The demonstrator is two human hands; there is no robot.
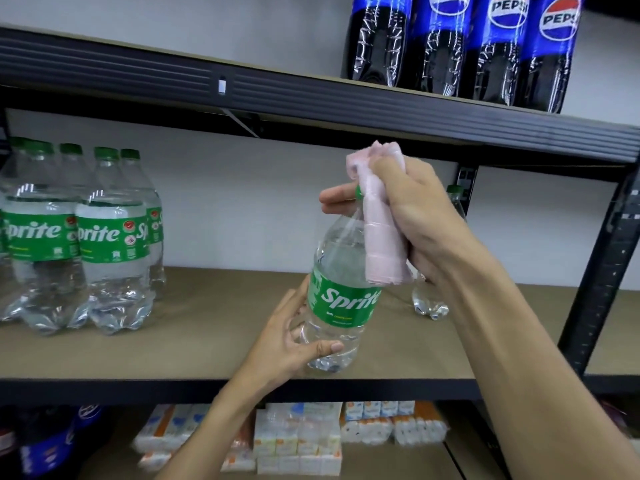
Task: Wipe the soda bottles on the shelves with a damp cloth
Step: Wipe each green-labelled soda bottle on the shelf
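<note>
**Sprite bottle held up for wiping at the neck**

Above the middle shelf (207, 341), the left hand (287, 344) curls its fingers and thumb around the base of a Sprite bottle (341, 289), tilting it so the neck is easy to reach. The right hand (412, 216) grips a pink cloth (381, 237) folded over the cap and shoulder, probably to rub there. More Sprite bottles (79, 237) stand far left.

Clear bottle (341, 299), green Sprite label, tilted, cap toward 1 o'clock; pink cloth (381, 237) draped over cap and neck. More Sprite bottles (110, 237) upright at 9 o'clock, cola bottles (446, 46) at 1 o'clock.
</note>
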